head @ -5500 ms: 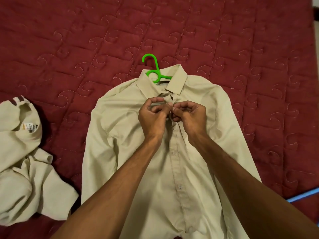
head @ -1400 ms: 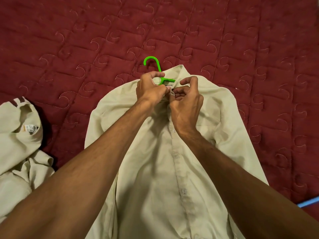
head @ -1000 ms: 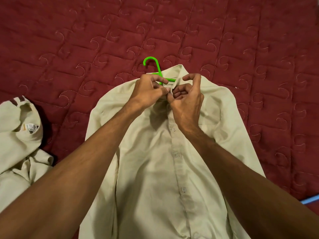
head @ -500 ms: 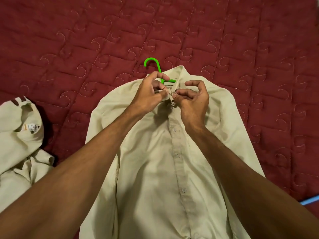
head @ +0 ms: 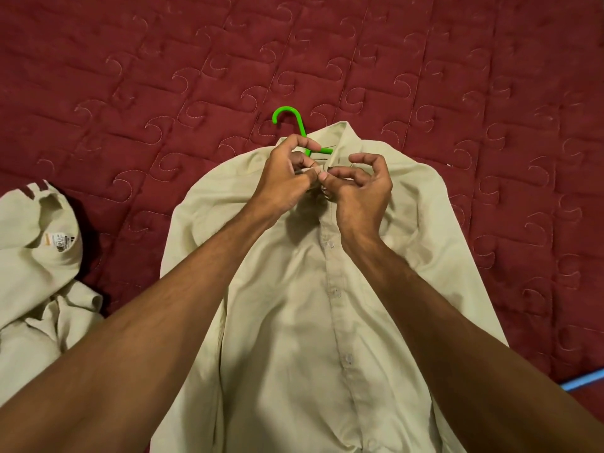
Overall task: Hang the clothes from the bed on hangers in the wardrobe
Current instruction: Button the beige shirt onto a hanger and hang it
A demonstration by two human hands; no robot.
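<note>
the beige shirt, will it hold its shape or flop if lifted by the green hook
Probably floppy: the shirt is thin, creased cloth lying flat on the quilt. Its sleeves would likely droop, while the hanger inside the collar should hold the shoulders.

Count log, head view.

- Hands: 2, the left hand and the right hand.
- Bare forearms: 2.
- Hanger: 1, green. Only its hook and a short piece below the hook show.
- Shirt spread flat: 1, cream.
- Buttons on its placket below the hands: 3 clear. A possible fourth sits at the bottom edge, too faint to confirm.
- Heap of cream clothing at the left: 1 heap. The number of garments in it cannot be told.
- Printed neck label in that heap: 1.
- Maroon quilted bedspread: 1.
- Blue strip at the right edge: 1.
</note>
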